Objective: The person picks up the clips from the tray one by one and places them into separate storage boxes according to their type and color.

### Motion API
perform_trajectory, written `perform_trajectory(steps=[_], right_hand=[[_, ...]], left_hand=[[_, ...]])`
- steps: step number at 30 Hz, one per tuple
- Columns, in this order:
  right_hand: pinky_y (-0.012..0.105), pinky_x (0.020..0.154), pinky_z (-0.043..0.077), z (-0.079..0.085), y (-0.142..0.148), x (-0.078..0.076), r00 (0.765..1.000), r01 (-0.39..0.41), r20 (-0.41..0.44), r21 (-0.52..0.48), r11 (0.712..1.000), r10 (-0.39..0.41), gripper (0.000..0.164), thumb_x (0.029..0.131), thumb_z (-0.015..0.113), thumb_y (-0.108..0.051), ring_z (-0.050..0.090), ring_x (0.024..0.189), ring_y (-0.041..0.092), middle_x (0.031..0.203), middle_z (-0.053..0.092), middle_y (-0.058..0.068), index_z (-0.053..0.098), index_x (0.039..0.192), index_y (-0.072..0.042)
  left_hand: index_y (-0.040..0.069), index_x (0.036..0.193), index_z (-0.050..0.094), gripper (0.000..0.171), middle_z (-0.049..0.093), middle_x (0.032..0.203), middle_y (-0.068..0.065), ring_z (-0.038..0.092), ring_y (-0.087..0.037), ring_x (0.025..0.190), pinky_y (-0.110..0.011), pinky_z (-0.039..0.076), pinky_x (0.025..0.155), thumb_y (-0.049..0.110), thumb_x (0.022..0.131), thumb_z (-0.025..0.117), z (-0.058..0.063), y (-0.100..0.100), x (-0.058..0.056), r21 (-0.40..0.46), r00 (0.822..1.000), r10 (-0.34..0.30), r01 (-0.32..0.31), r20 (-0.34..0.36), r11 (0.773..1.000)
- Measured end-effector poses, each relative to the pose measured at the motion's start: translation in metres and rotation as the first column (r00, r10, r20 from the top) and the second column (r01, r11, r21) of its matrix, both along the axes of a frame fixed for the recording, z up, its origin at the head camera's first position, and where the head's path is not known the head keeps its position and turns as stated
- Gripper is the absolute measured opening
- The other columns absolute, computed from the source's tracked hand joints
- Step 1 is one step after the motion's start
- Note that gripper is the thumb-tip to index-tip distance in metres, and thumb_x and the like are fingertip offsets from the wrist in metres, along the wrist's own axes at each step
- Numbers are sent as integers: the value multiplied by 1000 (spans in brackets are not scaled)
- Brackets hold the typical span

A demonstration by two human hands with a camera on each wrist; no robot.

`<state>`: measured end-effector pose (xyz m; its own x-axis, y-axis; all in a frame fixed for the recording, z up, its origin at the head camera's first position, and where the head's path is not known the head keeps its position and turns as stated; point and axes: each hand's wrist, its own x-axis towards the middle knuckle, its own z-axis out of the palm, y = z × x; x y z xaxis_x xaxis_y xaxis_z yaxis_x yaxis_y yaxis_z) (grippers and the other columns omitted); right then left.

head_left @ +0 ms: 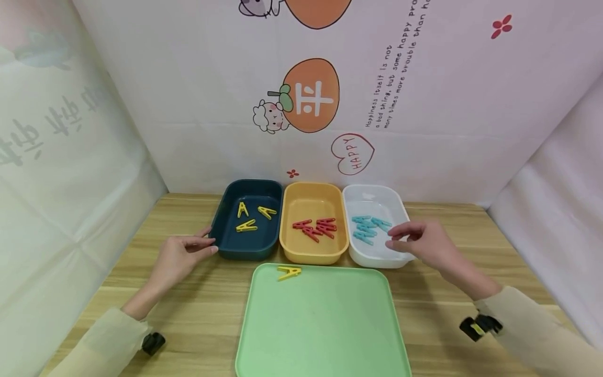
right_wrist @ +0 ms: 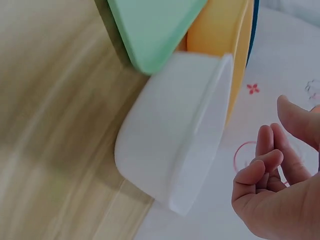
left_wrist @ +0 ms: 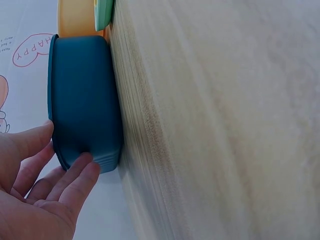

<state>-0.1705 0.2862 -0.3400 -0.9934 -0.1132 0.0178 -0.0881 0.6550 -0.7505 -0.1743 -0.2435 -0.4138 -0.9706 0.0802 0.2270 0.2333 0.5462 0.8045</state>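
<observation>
In the head view my left hand (head_left: 181, 256) is at the left side of a dark blue bin (head_left: 247, 255). Its thumb and fingertips touch the bin's outer wall and rim, as the left wrist view shows too. Three yellow clothespins (head_left: 246, 226) lie in this bin. Over the right edge of a white bin (head_left: 377, 262) hovers my right hand (head_left: 426, 243), fingers loosely bent and nothing between them. Several light blue clothespins (head_left: 364, 229) lie inside that bin. Between the two stands a yellow-orange bin (head_left: 314, 258) with several red clothespins (head_left: 315, 229).
A light green tray (head_left: 322, 324) lies in front of the bins, with one yellow clothespin (head_left: 289, 273) near its far edge. Behind the bins hangs a printed white cloth (head_left: 212, 104). Everything stands on a wooden table (head_left: 202, 324).
</observation>
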Motion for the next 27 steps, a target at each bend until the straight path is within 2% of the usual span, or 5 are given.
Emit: perform_trajectory(steps=[6, 12, 17, 20, 27], right_hand=[[25, 51, 37, -2, -4, 36, 998, -39, -39, 8, 999, 39, 22, 88, 88, -15, 46, 61, 12, 80, 70, 4, 82, 104, -2], [23, 51, 36, -10, -11, 58, 998, -61, -34, -27, 998, 60, 15, 87, 88, -13, 44, 61, 8, 70, 62, 1, 83, 99, -6], [22, 50, 36, -18, -21, 68, 992, -118, -54, -34, 992, 116, 9, 86, 89, -14, 44, 58, 7, 64, 55, -5, 82, 93, -13], [22, 49, 37, -21, -27, 72, 989, -141, -41, -35, 989, 140, 9, 87, 88, -15, 45, 58, 7, 62, 52, -5, 82, 93, -11], [21, 49, 35, -28, -39, 75, 988, -155, -2, -65, 986, 155, 12, 87, 89, -13, 43, 56, 5, 68, 61, -3, 82, 94, -6]], left_hand=[[-4, 113, 79, 24, 65, 138, -16, 67, -33, 121, -12, 55, 80, 9, 94, 82, 0, 1, -1, -3, 1000, 3, -3, -7, 1000], [-4, 113, 80, 24, 65, 138, -16, 68, -34, 120, -12, 55, 80, 10, 94, 83, 0, 0, -1, -9, 1000, 8, -8, -4, 1000], [-4, 114, 79, 24, 65, 139, -16, 68, -34, 120, -11, 55, 80, 10, 94, 82, -4, -1, 1, -7, 1000, 10, -10, 4, 1000], [-4, 114, 79, 24, 64, 140, -16, 68, -34, 120, -11, 54, 80, 10, 95, 82, -3, -2, 0, -14, 1000, 8, -8, 7, 1000], [-4, 114, 79, 23, 63, 141, -16, 69, -35, 118, -10, 54, 79, 10, 95, 81, 1, -1, -3, -40, 1000, 1, -1, 4, 999]])
